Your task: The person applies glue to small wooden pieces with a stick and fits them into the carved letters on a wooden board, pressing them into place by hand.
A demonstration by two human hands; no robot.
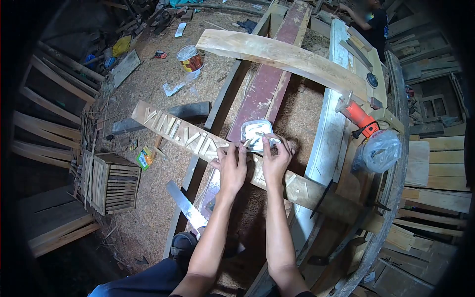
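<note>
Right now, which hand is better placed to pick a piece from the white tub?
Probably the right hand: its fingertips rest at the white tub, while the left hand sits beside it on the lettered plank.

Tub (256,129) rests behind plank (168,126); saw (185,205) lies before it.

Long brown plank (316,192) lies flat, slanting from upper left to lower right. Pale cut-out letters (166,123) sit in a row along its face. Small pale wood piece (250,143) pinched over plank's middle between left hand (232,167) and right hand (277,161). Open white tub (256,129) just behind.
</note>
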